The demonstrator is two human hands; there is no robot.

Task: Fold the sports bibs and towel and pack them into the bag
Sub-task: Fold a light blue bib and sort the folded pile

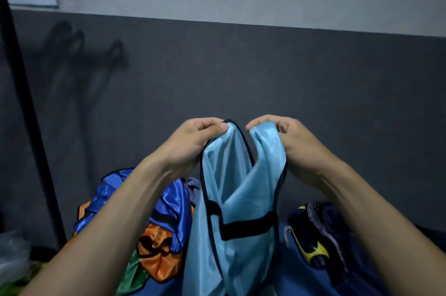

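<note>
Folding stage, first garment. At centre frame the left hand and right hand each pinched one shoulder strap of the light-blue bib, both grips closed on the fabric, the bib hanging between the forearms. A pile of blue, orange and green bibs lay at lower left; a dark bag with yellow trim sat at lower right. The towel could not be identified. The next move would probably call for bringing the straps together and halving the bib.
</note>
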